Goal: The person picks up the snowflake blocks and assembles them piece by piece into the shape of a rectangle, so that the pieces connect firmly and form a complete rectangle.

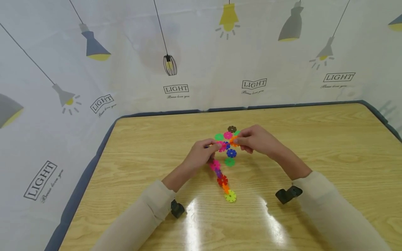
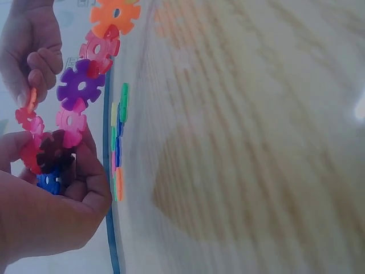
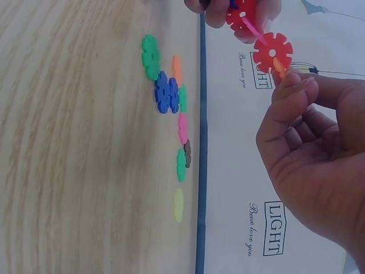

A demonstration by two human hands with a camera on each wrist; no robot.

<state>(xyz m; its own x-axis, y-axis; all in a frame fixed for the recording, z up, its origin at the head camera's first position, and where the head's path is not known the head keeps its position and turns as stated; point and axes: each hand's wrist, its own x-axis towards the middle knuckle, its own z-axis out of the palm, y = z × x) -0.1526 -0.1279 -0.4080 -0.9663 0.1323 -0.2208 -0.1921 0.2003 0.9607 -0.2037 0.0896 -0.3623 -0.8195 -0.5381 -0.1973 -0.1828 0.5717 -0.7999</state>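
My left hand (image 1: 201, 153) grips a chain of snowflake building discs held above the table. In the left wrist view its fingers curl round a dark disc (image 2: 55, 151) and a blue disc (image 2: 49, 182). From there a purple disc (image 2: 81, 84) and others trail off, ending in a yellow disc (image 1: 230, 196) in the head view. Opposite, my right hand (image 1: 257, 141) pinches an orange disc (image 3: 279, 67) between thumb and index finger. That disc meets a red disc (image 3: 272, 52) on the chain's other branch; how deep their slots sit is hidden by the fingertips.
Loose discs lie on the wooden table (image 1: 150, 150) beyond and below the hands, among them a green disc (image 1: 229, 161), a blue disc (image 1: 231, 153) and a brown disc (image 1: 232, 129). A lamp-printed cloth (image 1: 207, 69) stands behind the table's dark edge.
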